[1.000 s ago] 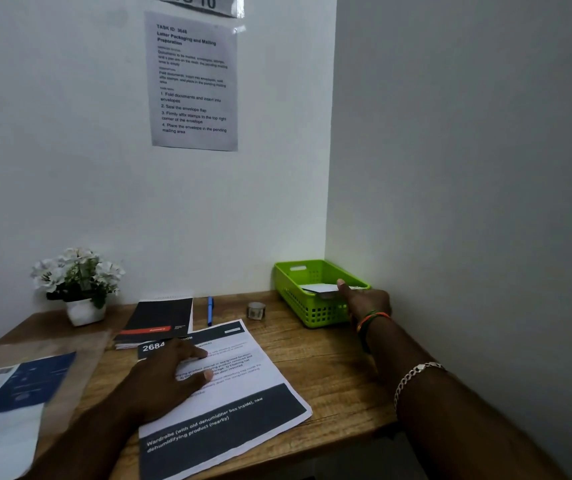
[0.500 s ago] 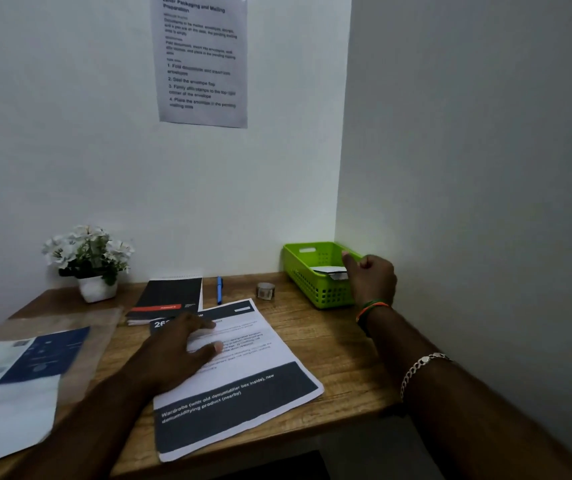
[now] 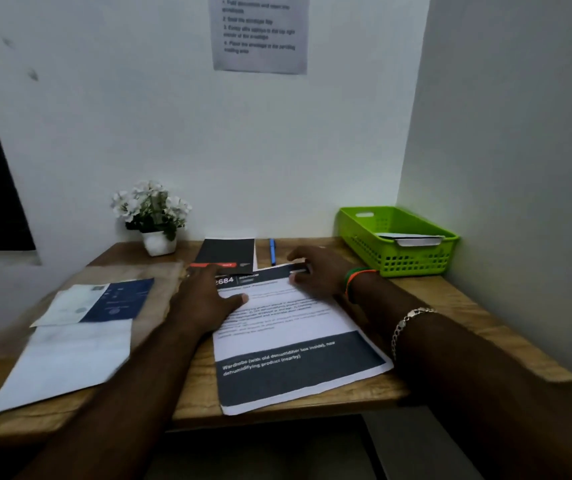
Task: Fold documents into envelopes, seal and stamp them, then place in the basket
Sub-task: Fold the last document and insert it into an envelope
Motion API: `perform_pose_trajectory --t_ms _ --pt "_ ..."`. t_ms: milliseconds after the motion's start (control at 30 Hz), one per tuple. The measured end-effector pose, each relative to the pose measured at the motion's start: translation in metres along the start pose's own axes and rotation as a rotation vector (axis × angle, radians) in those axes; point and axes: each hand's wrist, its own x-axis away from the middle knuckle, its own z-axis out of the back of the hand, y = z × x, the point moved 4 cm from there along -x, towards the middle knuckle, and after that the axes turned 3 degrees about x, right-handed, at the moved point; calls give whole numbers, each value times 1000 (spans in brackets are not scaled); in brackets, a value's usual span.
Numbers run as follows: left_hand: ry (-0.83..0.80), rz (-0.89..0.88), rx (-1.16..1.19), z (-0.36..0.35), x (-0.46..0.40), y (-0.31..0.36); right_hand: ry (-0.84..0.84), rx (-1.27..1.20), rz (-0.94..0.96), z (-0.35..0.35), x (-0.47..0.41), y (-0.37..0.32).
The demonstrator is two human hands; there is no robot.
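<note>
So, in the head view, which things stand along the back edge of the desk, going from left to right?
Flower pot → black booklet → blue pen → green basket, which holds an envelope.

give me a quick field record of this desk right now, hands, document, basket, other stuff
left hand: left hand rests flat on the printed document
right hand: right hand at the document's top edge, fingers curled over it; grip unclear
basket: green basket at the back right corner, envelope inside
table: wooden table
other items: blue pen, black booklet, white flower pot, papers at left
</note>
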Motion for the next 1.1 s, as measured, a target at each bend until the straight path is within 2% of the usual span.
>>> perform_pose_trajectory --t_ms 100,200,333,633,767,867,1000,1100 --pt "17 25 -14 -1 -1 -3 -22 78 14 -11 -13 3" --pt "44 68 -86 1 -4 -5 -42 50 26 -19 -17 7" --pt "-43 93 -41 0 -6 -4 23 -9 71 -12 -12 10" --pt "-109 202 -41 3 -9 2 139 -143 140 10 -8 3" --pt "-51 108 79 9 -19 13 231 -316 149 25 -8 3" --pt "19 12 79 17 -30 26 304 -425 170 31 -8 3" --pt "167 -149 -5 26 -44 38 255 -433 187 30 -7 4" --pt "93 -173 90 19 -40 29 169 -379 182 29 -6 5"
